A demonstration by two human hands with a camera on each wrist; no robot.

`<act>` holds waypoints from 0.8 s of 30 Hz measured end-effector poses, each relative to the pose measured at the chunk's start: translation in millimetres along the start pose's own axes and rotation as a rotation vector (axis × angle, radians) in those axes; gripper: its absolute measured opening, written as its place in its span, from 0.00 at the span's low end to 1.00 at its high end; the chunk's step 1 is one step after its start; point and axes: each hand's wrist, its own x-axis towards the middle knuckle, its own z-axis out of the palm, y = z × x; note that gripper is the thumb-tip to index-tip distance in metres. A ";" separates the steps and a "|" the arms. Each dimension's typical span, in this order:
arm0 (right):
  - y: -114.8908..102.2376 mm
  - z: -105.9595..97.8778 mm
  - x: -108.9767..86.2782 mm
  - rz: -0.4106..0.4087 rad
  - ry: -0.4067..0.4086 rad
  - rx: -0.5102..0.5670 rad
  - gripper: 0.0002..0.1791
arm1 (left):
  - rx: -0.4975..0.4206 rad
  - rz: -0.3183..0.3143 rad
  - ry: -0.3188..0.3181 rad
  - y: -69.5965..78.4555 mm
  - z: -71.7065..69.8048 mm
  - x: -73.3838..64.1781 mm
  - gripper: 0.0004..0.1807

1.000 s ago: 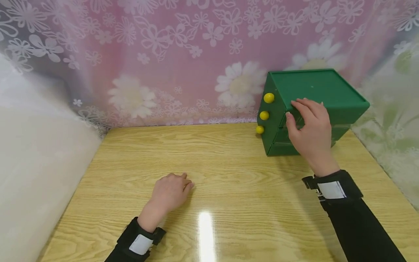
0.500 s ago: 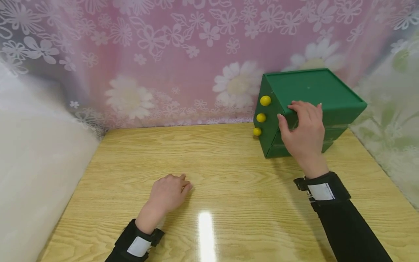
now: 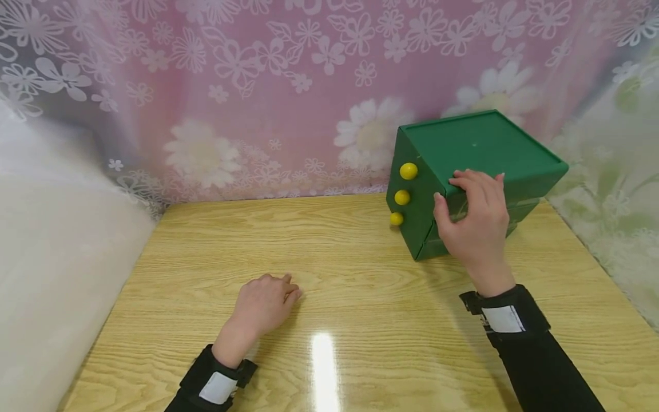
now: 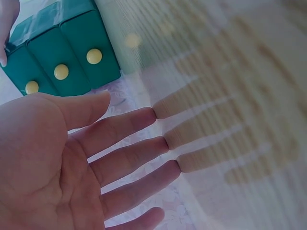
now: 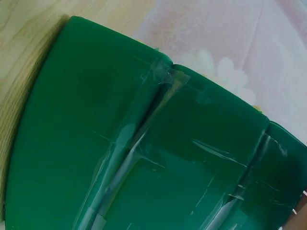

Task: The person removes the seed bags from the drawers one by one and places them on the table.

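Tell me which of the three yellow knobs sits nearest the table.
The bottom knob, lowest in the column on the green box; the middle knob and top knob both sit higher above the table.

Drawer box (image 3: 479, 147) on table (image 3: 355, 286), right rear; curtain (image 3: 278, 109) behind.

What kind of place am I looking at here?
Probably an indoor tabletop workspace, though the room itself can't be identified. Signs: a wood-grain table, a pink flowered curtain or sheet behind it, and a green drawer unit with yellow knobs.
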 end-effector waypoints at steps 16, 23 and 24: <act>-19.4 1.0 0.7 0.016 0.072 0.093 0.15 | -0.013 -0.015 -0.012 2.2 1.1 5.0 0.17; -42.2 -6.2 9.3 0.014 0.099 0.152 0.12 | -0.016 -0.016 -0.004 2.6 1.3 6.2 0.18; -44.7 -7.2 10.0 0.013 0.101 0.160 0.12 | -0.017 -0.019 -0.005 2.5 1.3 6.4 0.18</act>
